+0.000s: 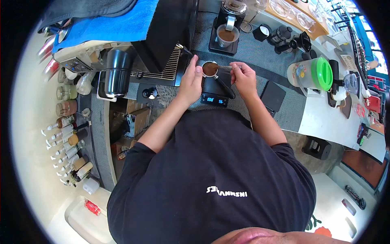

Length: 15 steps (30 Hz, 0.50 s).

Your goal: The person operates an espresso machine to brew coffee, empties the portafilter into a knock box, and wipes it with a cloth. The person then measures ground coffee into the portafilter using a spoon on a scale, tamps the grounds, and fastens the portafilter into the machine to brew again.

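Note:
A portafilter with a black handle (223, 88) rests on a black digital scale (214, 100) with a lit blue display. Brown ground coffee (210, 68) fills its basket. Beside the basket's left rim is my left hand (191, 81), its fingers stretched out and held together; whether it touches the rim I cannot tell. My right hand (244, 78) pinches the handle of a small metal spoon (224, 67), whose tip reaches the coffee in the basket.
Behind the scale stands a grinder (230, 16) with a cup of ground coffee (226, 36) under it. An espresso machine (170, 67) is at left. A dark flat pad (272, 96) lies right of my right hand, and a green-lidded jug (310, 74) stands further right.

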Motion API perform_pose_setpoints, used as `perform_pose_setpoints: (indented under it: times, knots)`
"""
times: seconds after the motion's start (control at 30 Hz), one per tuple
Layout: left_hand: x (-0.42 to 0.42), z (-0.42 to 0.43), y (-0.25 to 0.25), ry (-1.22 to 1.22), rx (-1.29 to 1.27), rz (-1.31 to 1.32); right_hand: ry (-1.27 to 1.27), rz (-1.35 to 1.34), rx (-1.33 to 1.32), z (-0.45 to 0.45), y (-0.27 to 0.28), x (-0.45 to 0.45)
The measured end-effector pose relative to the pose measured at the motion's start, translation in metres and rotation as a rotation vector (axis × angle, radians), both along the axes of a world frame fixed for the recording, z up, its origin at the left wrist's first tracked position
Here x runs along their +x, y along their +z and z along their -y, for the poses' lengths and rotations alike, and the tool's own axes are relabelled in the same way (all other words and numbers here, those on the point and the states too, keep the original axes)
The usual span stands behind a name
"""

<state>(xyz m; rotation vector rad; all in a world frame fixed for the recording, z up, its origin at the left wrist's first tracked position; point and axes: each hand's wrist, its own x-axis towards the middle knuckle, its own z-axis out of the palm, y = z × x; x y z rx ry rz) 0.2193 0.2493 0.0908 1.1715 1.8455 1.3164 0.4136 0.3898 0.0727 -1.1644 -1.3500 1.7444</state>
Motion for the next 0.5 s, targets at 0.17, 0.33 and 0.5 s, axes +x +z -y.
perform_pose_setpoints:
  times: [0.17, 0.33, 0.5]
  knots:
    - [0.0, 0.005, 0.0, -0.004, -0.022, 0.013, 0.012, 0.075, 0.059, 0.003, -0.015, -0.007]
    - [-0.001, 0.007, -0.003, 0.004, -0.019, 0.025, 0.099, 0.141, 0.13, 0.007, -0.019, -0.008]
    - [-0.001, 0.006, -0.008, 0.019, -0.015, 0.034, 0.143, 0.19, 0.211, 0.007, -0.007, -0.008]
